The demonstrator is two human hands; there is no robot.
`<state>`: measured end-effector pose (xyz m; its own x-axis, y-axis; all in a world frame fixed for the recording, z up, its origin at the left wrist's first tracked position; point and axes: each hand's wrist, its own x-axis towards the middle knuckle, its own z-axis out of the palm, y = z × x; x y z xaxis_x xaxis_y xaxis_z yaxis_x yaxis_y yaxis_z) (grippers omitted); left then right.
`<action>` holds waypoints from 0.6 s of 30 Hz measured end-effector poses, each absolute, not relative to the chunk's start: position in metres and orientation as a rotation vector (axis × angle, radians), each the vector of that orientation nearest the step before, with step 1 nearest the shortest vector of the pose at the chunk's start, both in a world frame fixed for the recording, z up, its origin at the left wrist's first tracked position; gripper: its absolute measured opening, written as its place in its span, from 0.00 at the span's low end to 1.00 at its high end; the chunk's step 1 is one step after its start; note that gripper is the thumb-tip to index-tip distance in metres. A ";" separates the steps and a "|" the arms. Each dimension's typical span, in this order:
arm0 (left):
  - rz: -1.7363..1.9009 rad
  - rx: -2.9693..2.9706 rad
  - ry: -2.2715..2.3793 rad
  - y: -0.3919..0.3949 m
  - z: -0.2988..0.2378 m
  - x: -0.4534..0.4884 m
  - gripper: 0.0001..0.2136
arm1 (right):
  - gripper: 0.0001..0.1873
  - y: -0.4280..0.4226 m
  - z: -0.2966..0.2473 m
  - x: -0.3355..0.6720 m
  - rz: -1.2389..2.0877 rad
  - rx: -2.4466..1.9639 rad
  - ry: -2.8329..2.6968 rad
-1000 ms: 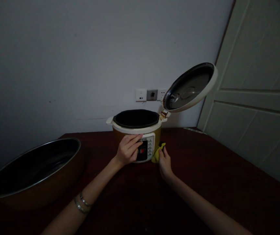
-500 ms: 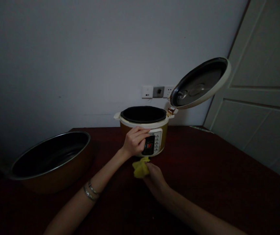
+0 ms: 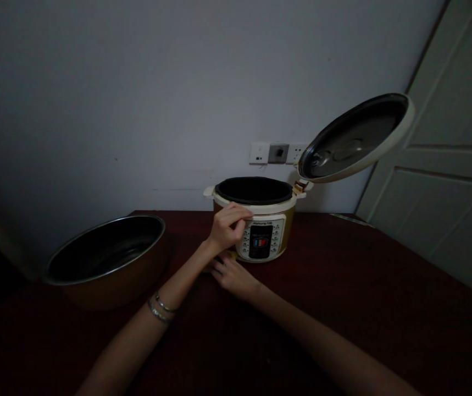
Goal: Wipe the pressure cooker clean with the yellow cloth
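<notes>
An electric pressure cooker (image 3: 284, 236) stands against the wall, white and gold-brown, with a button panel in front and a dark pot opening on top. Its round lid (image 3: 355, 140) is swung up to the right. My left hand (image 3: 228, 225) is at the front rim, left of the panel, fingers curled and closed against the cooker. Just below it, my right hand (image 3: 236, 276) presses a yellow cloth (image 3: 232, 255) low at the cooker's front left, near the table. Most of that cloth is hidden under the hands.
A large brown pot (image 3: 116, 278) with a dark inside is on the table (image 3: 330, 297) to the left. Wall sockets and a switch (image 3: 278, 153) are behind the cooker. A pale panelled door (image 3: 445, 181) is at the right.
My right hand has moved left and up with the yellow cloth, from in front of the cooker to its lower left. My left hand stays at the cooker's front. The view has shifted slightly left.
</notes>
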<state>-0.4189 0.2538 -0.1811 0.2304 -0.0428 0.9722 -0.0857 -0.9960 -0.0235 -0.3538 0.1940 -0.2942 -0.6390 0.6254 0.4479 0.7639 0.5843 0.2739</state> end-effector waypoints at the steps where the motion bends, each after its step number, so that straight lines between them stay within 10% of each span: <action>1: 1.918 2.449 -0.143 0.254 -0.183 -0.418 0.14 | 0.16 0.200 -0.296 -0.354 -0.645 -1.160 -2.542; 18: 1.930 2.525 -0.138 0.253 -0.184 -0.417 0.11 | 0.23 0.130 -0.292 -0.236 -0.470 -1.253 -2.673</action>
<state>-0.4168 0.2533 -0.1840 0.2602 -0.0924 0.9611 -0.0449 -0.9955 -0.0836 -0.2355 0.1302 -0.2920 -0.6391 0.7213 0.2671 0.7691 0.6016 0.2158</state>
